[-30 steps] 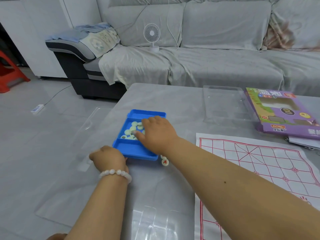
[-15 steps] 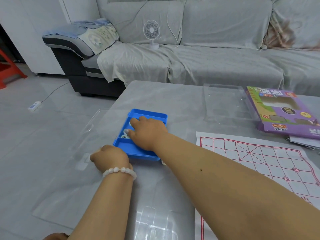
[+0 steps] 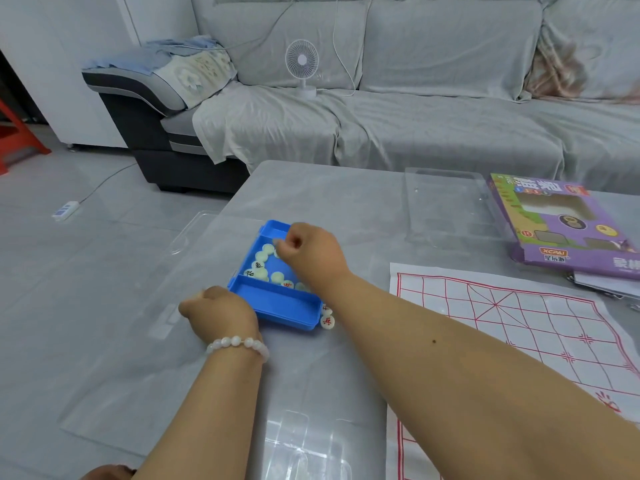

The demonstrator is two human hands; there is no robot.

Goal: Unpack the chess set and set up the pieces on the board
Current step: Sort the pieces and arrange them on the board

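A blue plastic tray (image 3: pixel 277 306) sits on the grey table and holds several pale round chess pieces (image 3: pixel 261 268) with red or dark characters. My left hand (image 3: pixel 218 315), with a bead bracelet on the wrist, grips the tray's near left corner. My right hand (image 3: pixel 311 258) hovers over the tray with its fingers curled, pinching a pale piece at the fingertips. Two pieces (image 3: pixel 327 320) lie on the table by the tray's near right corner. The white paper board with red lines (image 3: pixel 519 327) is spread at the right.
A purple game box (image 3: pixel 568 230) lies at the far right, beside a clear plastic lid (image 3: pixel 446 206). Clear plastic sheets cover the table's near left part (image 3: pixel 194 375). A grey sofa (image 3: pixel 415 126) with a small white fan (image 3: pixel 302 64) stands behind the table.
My right hand has lifted off the pieces and curled its fingers around one, uncovering the pieces in the tray. My left hand has stayed at the tray's corner.
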